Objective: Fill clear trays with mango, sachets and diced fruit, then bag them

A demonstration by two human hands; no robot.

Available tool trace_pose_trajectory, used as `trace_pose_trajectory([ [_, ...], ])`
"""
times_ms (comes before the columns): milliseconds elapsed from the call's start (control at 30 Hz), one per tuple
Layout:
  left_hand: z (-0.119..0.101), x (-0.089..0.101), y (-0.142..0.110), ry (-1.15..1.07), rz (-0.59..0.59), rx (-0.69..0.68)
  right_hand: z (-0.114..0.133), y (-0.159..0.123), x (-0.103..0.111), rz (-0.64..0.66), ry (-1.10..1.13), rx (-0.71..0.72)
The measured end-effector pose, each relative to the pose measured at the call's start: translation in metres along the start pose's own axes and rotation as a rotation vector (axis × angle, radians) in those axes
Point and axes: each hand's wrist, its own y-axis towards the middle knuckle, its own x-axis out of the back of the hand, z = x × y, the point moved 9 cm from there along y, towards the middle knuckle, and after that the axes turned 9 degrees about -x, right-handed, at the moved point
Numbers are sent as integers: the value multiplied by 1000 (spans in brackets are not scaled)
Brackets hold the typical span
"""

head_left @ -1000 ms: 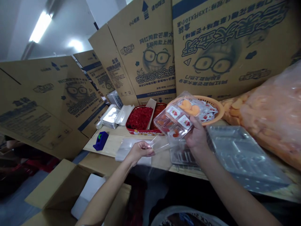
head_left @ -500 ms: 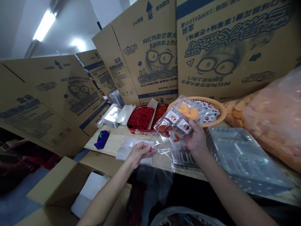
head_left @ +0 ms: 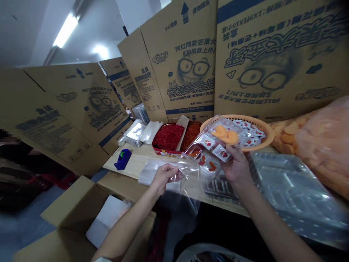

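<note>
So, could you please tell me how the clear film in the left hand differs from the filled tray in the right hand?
The clear film hangs loose and creased, while the filled tray has a moulded shape with compartments. The left hand pinches the clear film; the right hand grips the filled tray. The clear film is plain, whereas the filled tray holds printed packets and orange pieces. Both are see-through plastic.

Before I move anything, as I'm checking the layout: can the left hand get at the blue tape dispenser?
Probably yes: the blue tape dispenser stands to the left of the left hand, and nothing tall shows between them. The hand pinches clear film, though, so it may need freeing first.
</note>
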Motion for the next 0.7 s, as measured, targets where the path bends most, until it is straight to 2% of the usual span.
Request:
trace_pose_trajectory([
  [100, -2, 0, -1, 11, -6, 2, -2, -1, -1, 20, -9, -20],
  [200, -3, -5, -4, 18, 36, 11, -7, -2, -5, 53, -31, -45],
  [400, -13, -27, -10, 117, 270, 79, -20, -6, -11, 68, -84, -149],
  [500, -14, -34, -7, 114, 335, 117, -29, -8, -15, 73, -148, -226],
  [633, 0, -40, 1, -61, 292, 219, -38, -8, -13, 58, -199, -275],
  [700, 9, -42, 4, -141, 257, 264, -37, -6, -11, 64, -187, -234],
])
